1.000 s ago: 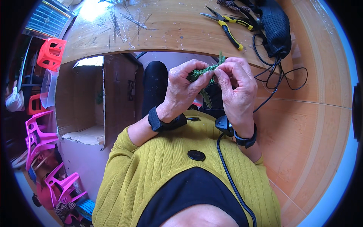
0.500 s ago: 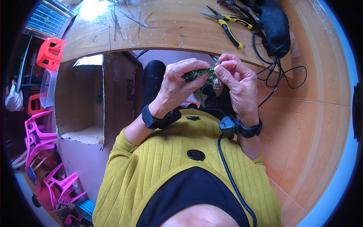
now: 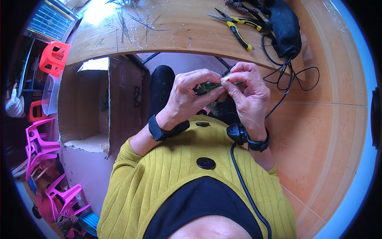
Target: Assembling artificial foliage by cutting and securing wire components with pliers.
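Between my hands, above my lap, is a green artificial pine sprig (image 3: pixel 203 88). My left hand (image 3: pixel 193 89) is closed round it, thumb and fingers pinching its stem. The thumb and forefinger of my right hand (image 3: pixel 248 84) press together at the sprig's right end, touching my left fingertips. A brownish pine cone (image 3: pixel 223 96) shows only in part beneath the pinch, mostly covered by my fingers. Some green needles hang below my left thumb.
On the wooden table (image 3: pixel 175 36) lie yellow-and-black pliers (image 3: pixel 234 28), thin wires (image 3: pixel 122 26) and a black mesh pouch (image 3: pixel 284 30) with cables. An open cardboard box (image 3: pixel 85 107) stands at left, near pink plastic stools (image 3: pixel 39 145).
My right hand has turned and shifted slightly left, its fingers closing nearer my left fingertips. The pine cone, in plain sight before, is now mostly hidden.
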{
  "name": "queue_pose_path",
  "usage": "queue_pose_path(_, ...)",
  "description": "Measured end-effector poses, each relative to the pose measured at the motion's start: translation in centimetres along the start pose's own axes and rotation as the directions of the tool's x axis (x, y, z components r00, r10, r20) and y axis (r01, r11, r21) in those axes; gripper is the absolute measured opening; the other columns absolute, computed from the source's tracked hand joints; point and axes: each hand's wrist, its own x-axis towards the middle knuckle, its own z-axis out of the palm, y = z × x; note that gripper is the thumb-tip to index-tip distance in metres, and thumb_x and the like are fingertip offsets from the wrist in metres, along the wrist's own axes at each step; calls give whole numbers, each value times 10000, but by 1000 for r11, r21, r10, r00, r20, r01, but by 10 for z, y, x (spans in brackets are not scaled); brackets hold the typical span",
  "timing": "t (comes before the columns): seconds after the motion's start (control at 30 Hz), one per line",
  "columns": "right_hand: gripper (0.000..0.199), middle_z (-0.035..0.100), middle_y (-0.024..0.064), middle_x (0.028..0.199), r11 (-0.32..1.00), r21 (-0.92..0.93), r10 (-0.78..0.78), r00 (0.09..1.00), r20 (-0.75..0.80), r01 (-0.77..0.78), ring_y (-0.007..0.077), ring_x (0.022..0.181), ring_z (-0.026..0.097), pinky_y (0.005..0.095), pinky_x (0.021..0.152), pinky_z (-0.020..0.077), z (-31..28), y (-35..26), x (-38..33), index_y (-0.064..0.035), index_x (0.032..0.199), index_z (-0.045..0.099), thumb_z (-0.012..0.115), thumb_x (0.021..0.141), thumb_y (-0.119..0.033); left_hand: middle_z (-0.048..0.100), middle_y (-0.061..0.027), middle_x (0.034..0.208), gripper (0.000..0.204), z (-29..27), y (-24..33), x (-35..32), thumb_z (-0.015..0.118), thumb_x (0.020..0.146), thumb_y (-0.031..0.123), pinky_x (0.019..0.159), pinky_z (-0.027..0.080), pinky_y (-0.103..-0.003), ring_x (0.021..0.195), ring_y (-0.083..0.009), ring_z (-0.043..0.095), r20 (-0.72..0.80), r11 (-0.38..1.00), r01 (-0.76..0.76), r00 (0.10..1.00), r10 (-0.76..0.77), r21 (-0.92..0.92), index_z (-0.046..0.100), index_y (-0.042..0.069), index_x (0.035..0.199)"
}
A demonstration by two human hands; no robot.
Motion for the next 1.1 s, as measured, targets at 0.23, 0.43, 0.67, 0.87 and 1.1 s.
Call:
queue_pose_path(0.23,156,515,85,1071,998,49,49,998,-31,-47,150,946,608,251,825,541,-1,-8,-11,22,887,636,666,782,133,665,-65,923,207,6,1,-1,760,706,70,661,470,-310,785,-221,646,-92,844,-329,911,401,424,653,57,882)
queue_pose_path(0.43,117,573,95,1053,961,172,219,976,15,-218,144,957,610,241,827,534,-2,-12,-9,24,908,639,642,822,103,655,-59,931,215,10,2,-5,757,700,76,664,442,-317,809,-228,632,-83,802,-322,906,416,504,651,71,887)
queue_pose_path(0.67,55,632,79,959,926,72,358,923,143,-370,113,888,607,228,799,518,-12,-14,-2,28,889,645,644,844,61,657,-69,913,202,6,-2,-5,749,711,79,684,449,-319,794,-253,635,-11,765,-366,899,437,531,655,57,889)
queue_pose_path(0.87,43,634,69,941,812,264,491,854,171,-520,93,829,591,212,752,494,-11,-1,-3,17,849,654,673,826,47,664,-60,842,169,-2,-1,-6,727,791,88,681,481,-282,757,-148,637,45,999,34,998,-35,29,674,2,928)
queue_pose_path(1.1,46,629,56,932,955,181,237,971,19,-236,83,830,585,206,744,483,2,6,-9,3,835,652,673,829,43,655,-40,820,182,-3,-7,-2,699,849,95,679,492,-234,769,-69,592,27,994,74,997,-73,-78,672,-23,985)
